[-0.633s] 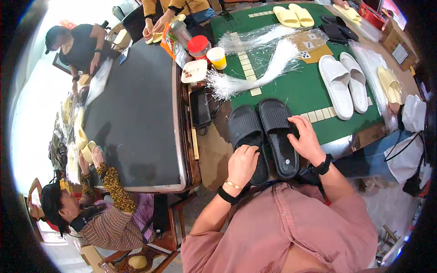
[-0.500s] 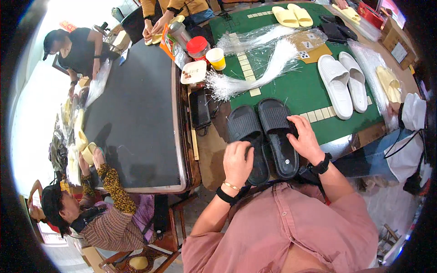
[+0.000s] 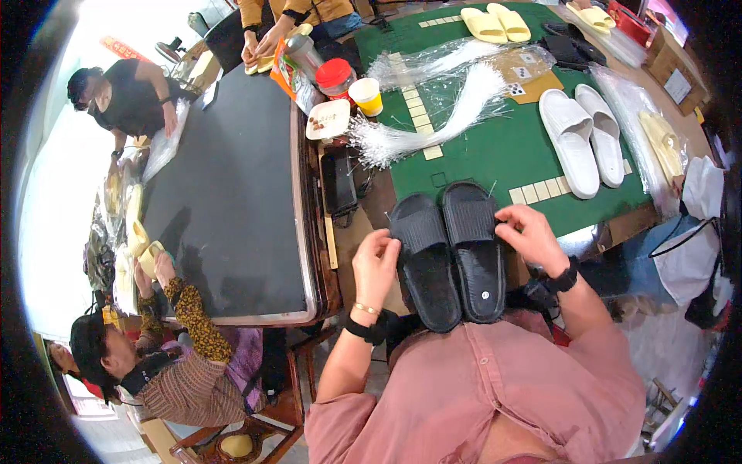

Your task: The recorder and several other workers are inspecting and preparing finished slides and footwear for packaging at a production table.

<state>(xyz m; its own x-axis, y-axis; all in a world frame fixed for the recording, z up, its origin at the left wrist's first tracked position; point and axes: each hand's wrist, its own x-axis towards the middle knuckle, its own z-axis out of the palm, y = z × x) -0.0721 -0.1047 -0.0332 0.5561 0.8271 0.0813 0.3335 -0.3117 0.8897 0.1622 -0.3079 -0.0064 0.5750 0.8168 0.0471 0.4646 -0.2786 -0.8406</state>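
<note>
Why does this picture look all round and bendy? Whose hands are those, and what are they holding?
The camera sits on a person's head and looks down, and its wide lens bends straight edges. The two arms coming up from the bottom belong to that person. The left hand and right hand hold a pair of black slippers, one hand on each outer side, soles up, at the edge of a green table. On that table lie white slippers, yellow slippers, a bundle of clear strings and a yellow cup. Other people work around a dark table on the left.
</note>
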